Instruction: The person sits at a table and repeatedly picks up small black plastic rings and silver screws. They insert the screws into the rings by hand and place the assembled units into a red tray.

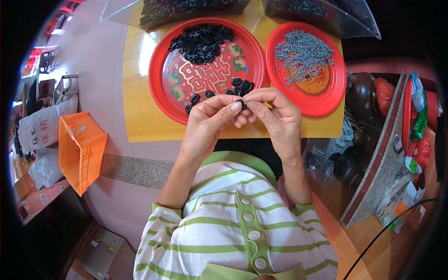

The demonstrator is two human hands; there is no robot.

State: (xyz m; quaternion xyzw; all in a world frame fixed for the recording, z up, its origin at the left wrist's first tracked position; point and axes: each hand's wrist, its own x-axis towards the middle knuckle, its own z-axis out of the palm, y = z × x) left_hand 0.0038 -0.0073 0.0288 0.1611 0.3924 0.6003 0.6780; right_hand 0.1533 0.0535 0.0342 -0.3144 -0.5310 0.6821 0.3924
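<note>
Between the fingertips of my left hand and my right hand is a small black plastic part, pinched from both sides over the near edge of the table. Its exact shape is partly covered by my thumbs. Just beyond my hands lies a round red tray with a flowered pattern. A heap of small black plastic pieces fills its far side, and several black oval pieces lie at its near side. To the right, a smaller red plate carries a pile of small grey screws.
Two clear bins of dark parts stand at the table's far edge. The yellow wooden table ends just in front of my body. On the left floor sits an orange crate beside a white sack. Jars and bags crowd the right.
</note>
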